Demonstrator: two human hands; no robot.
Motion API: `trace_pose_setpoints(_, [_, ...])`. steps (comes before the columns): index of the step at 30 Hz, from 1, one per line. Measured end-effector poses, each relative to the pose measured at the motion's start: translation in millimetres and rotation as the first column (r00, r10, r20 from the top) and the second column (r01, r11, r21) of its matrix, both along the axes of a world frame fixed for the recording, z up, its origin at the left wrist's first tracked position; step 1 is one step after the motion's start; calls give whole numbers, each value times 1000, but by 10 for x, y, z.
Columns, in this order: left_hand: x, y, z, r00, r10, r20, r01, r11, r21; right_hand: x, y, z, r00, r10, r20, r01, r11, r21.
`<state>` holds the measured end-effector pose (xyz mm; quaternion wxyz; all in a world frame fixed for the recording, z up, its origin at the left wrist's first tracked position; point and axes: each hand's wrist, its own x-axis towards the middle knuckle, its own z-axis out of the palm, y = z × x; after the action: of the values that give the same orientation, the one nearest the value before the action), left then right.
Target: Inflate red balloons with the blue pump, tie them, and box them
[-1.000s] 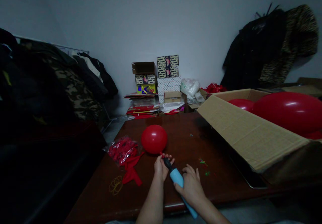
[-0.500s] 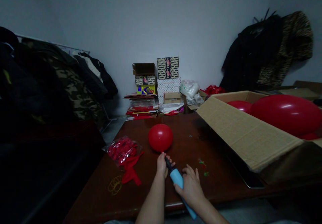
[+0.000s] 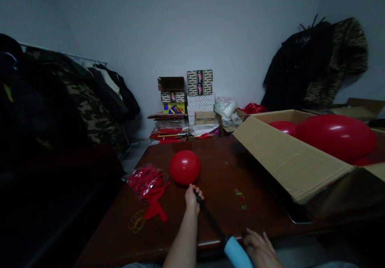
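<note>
Blue sleeve [image 3: 237,252] slid back, left hand [image 3: 191,198] gripping balloon [image 3: 185,167] near bag [image 3: 144,179], hold of right hand [image 3: 262,250] unclear.

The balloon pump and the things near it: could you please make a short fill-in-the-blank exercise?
The left hand holds a balloon coloured ____.
The pump has a light ____ body.
The yellow loops lie to the ____ of the left hand.
The open box is made of ____.

Missing words: red; blue; left; cardboard.

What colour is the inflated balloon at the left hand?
The inflated balloon is red, showing best in the head view.
</note>
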<state>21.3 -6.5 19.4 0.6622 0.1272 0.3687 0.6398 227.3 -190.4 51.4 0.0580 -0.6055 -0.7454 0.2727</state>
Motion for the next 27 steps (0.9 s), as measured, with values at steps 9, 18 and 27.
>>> trace_pose_setpoints(9, [-54, -17, 4, 994, -23, 107, 23, 1000, 2, -245, 51, 365, 998, -52, -21, 54, 995, 87])
trace_pose_setpoints(18, [-22, -56, -18, 991, -47, 128, 47, 999, 3, -680, 517, 384, 990, -135, -28, 138, 961, 241])
trace_pose_setpoints(27, [-29, -41, 17, 994, -42, 105, 43, 999, -5, -934, 751, 238, 989, -146, -9, 140, 930, 339])
